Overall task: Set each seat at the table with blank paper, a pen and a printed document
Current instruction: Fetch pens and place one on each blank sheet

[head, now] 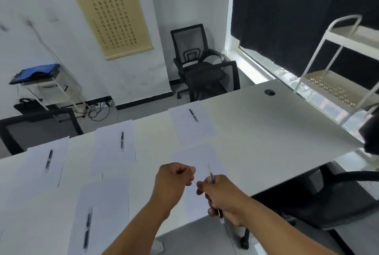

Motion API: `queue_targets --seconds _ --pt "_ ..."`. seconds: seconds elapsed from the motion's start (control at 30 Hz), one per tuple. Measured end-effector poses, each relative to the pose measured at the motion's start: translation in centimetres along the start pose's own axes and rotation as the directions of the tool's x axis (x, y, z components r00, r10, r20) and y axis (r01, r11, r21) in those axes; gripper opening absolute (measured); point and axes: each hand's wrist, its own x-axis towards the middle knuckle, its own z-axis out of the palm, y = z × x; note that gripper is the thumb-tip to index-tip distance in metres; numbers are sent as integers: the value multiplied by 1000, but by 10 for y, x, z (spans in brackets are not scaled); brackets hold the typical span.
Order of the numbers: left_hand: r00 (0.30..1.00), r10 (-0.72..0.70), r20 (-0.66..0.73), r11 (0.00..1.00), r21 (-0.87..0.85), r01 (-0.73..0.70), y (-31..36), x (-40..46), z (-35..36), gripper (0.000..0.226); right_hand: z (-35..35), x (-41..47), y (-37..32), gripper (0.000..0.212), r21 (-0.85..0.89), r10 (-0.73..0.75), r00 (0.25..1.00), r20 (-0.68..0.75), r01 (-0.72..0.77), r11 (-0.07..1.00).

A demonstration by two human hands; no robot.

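Near the front edge of the white surface point(266, 131), the right hand point(222, 195) holds a pen point(212, 179), its fingers point(202, 187) curled tightly around the barrel. The pen's pale end points up and away, over a blank sheet point(196, 156) that has no pen on it yet. Just to the left, the left hand point(174, 177) hovers in a loose fist and appears to hold nothing.

Four other sheets already carry a pen each: one at the near left point(87, 228), one at the far left point(49, 159), one in the middle point(122, 140) and one at the far side point(193, 115). No printed document can be made out; motion blur softens every sheet.

Black office chairs point(196, 62) stand by the wall beyond, under a hanging calligraphy scroll point(108, 8). A white wire trolley point(336, 70) stands at the right.

The likely risk: a pen dropped onto the smooth sheet may roll off the surface's near edge, or the hand may drag the loose paper askew.
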Motion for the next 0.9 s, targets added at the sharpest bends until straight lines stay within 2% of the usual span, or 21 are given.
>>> queue_targets --seconds 0.37,0.53,0.77,0.9 --pt "990 135 27 990 -53 -134 58 1 42 24 -48 -5 -21 25 -15 -65 998 5 65 998" --pt "983 129 130 991 -62 -122 54 12 54 14 -54 10 -19 26 -53 -24 1000 11 25 998" --pt "984 67 165 998 -15 -66 30 60 54 24 -45 56 -23 22 -78 54 996 64 -49 996" --pt "983 4 183 1000 23 -8 15 89 49 21 -36 84 -21 17 -62 93 991 94 -87 994"
